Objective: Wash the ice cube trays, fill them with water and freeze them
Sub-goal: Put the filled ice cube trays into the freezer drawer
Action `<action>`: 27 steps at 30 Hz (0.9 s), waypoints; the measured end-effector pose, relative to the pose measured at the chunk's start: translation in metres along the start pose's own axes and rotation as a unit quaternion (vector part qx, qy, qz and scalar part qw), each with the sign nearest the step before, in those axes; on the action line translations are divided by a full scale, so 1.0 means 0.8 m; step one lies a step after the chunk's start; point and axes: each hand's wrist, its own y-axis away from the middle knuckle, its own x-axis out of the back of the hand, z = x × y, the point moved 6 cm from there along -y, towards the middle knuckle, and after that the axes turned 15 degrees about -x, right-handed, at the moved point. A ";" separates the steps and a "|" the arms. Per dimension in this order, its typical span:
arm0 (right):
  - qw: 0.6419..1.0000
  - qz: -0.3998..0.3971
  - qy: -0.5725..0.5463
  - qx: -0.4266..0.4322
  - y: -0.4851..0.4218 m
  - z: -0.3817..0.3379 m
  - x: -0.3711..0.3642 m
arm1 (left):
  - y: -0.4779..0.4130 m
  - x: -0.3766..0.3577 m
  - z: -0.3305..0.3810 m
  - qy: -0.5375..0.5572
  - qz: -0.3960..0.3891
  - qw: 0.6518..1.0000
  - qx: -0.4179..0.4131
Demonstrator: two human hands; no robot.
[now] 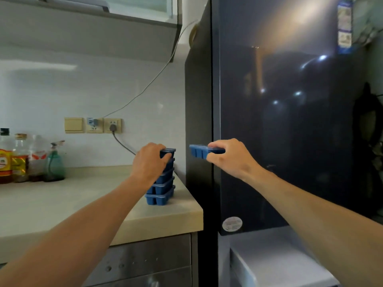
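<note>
While a stack of dark blue plastic ice cube trays [160,189] stands at the right end of the pale stone worktop [62,204], just beside the tall glossy black fridge [290,121], its topmost tray [170,150] is grasped by the left grip [150,160], a bare hand with fingers curled over the near end. A single blue ice cube tray [198,151] is held in the air by the right grip [228,156], pinched at one end between thumb and curled fingers, apart from the stack and in front of the fridge. It is held level, probably so that any water inside is not spilled; whether it is filled cannot be told. The stack's place beside the fridge is judged to shorten each transfer. Below the black door, a pale drawer [269,262] appears to be pulled out, perhaps to receive the trays. Bottles of oil and sauce [18,158] are lined up at the worktop's far left.
</note>
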 end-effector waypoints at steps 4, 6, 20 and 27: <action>1.000 0.010 -0.004 0.000 0.028 0.021 0.019 | 0.012 0.027 0.046 0.037 0.062 0.996 -0.049; 1.000 0.015 -0.002 -0.004 0.044 0.031 0.029 | 0.024 0.036 0.082 0.043 0.078 0.993 -0.084; 0.977 0.012 0.089 -0.196 0.178 0.231 0.092 | 0.135 -0.055 0.277 0.124 -0.048 0.974 -0.182; 0.938 -0.029 0.138 -0.317 0.223 0.385 0.076 | 0.193 -0.183 0.344 0.132 -0.174 0.950 -0.224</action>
